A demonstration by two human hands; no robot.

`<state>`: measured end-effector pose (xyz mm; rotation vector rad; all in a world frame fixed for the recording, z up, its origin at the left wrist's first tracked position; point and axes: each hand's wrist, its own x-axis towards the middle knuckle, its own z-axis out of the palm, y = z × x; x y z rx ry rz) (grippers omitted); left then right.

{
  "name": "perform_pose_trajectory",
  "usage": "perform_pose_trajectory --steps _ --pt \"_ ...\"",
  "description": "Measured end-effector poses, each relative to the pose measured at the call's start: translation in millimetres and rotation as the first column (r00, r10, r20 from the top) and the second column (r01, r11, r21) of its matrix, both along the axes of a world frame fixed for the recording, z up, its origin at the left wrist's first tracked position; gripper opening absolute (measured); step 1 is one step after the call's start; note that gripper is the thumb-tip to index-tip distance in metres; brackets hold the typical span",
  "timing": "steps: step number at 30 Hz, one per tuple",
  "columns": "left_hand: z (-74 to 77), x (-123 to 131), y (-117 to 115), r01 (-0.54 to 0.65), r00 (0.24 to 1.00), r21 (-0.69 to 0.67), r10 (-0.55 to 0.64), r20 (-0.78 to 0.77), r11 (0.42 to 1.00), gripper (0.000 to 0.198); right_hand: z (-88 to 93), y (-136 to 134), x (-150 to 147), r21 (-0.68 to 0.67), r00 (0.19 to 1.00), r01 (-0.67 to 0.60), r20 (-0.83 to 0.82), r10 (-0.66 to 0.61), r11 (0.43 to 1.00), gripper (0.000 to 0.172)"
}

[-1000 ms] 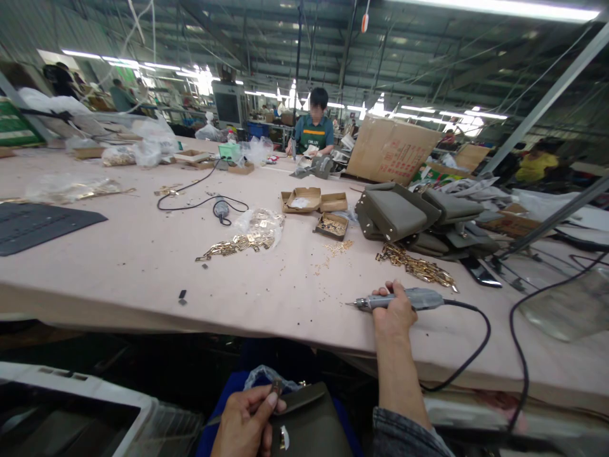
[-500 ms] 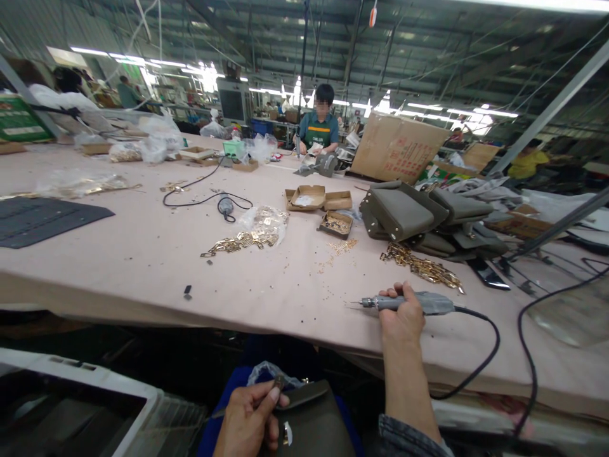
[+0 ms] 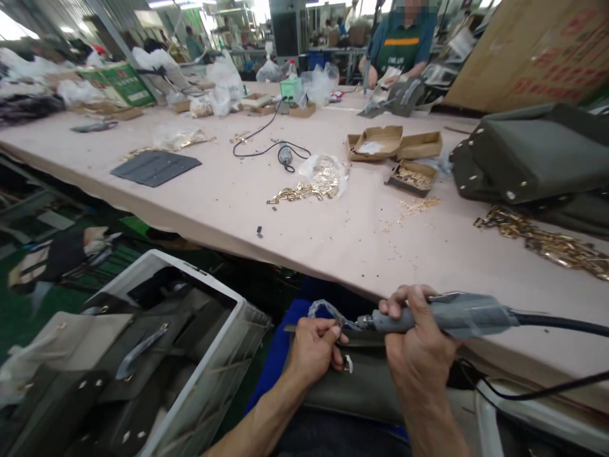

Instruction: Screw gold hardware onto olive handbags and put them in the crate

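An olive-grey bag (image 3: 371, 374) lies on my lap at the table's edge. My left hand (image 3: 311, 352) pinches the edge of its flap; a small metal fitting seems to be between thumb and forefinger, partly hidden by them. A plastic-wrapped strip (image 3: 323, 307) loops up just behind those fingers. Wrapped around a grey corded electric screwdriver (image 3: 469, 314), my right hand (image 3: 419, 336) holds it level above the bag. The tool's tip points left and is close to my left fingertips; whether it touches the fitting I cannot tell.
A white crate (image 3: 204, 374) of similar bags stands at left. On the table are gold-coloured clasps (image 3: 304, 190), a small box of screws (image 3: 413, 178), more metal fittings (image 3: 547, 241) and stacked bags (image 3: 533, 152). A co-worker (image 3: 399, 44) is across the table.
My right hand has brought the electric screwdriver from above the table down and left to my left hand at the bag. The head view has turned left and downward, showing more of the crate.
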<state>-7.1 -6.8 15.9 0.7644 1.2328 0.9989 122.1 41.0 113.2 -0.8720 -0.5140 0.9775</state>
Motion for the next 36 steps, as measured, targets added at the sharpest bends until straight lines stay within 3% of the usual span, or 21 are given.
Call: perform_pose_trajectory --steps 6,13,17,20,23,27,31,36 --pt "4.9 -1.4 -1.1 -0.008 1.000 0.020 0.008 -0.012 1.000 0.039 -11.7 0.7 -13.0 0.020 0.996 0.039 0.074 -0.041 0.999 0.020" --pt "7.2 -2.3 -2.7 -0.009 1.000 0.016 0.010 -0.028 1.000 0.041 -12.4 -0.9 -20.8 0.013 0.993 0.060 0.101 -0.061 0.998 0.021" --pt "3.7 -4.6 -1.8 -0.005 1.000 0.019 0.005 -0.014 1.000 0.042 -6.7 -0.1 -12.3 0.005 0.999 0.038 0.038 -0.038 0.999 0.023" --pt "1.5 -6.9 -0.5 0.013 0.999 0.016 -0.012 -0.051 1.000 0.045 2.1 13.9 14.5 -0.015 0.995 0.062 -0.082 -0.063 0.998 0.031" --pt "-0.7 -8.9 1.8 0.032 0.994 0.010 -0.030 -0.104 0.999 0.050 12.7 45.8 59.5 -0.063 0.974 0.132 -0.177 -0.142 0.989 0.034" --pt "-4.9 -9.8 5.1 0.071 0.993 0.023 -0.069 -0.098 0.997 0.052 22.3 100.3 127.3 -0.215 0.933 0.328 -0.079 -0.351 0.920 0.026" --pt "-11.7 -9.8 4.8 0.073 0.992 0.014 -0.072 -0.102 0.997 0.058 12.8 136.4 170.5 -0.302 0.890 0.439 0.015 -0.456 0.846 0.031" --pt "-18.8 -11.2 5.2 0.090 0.985 -0.004 -0.089 -0.150 0.996 0.063 -7.9 146.3 190.3 -0.307 0.858 0.513 0.147 -0.492 0.802 0.034"
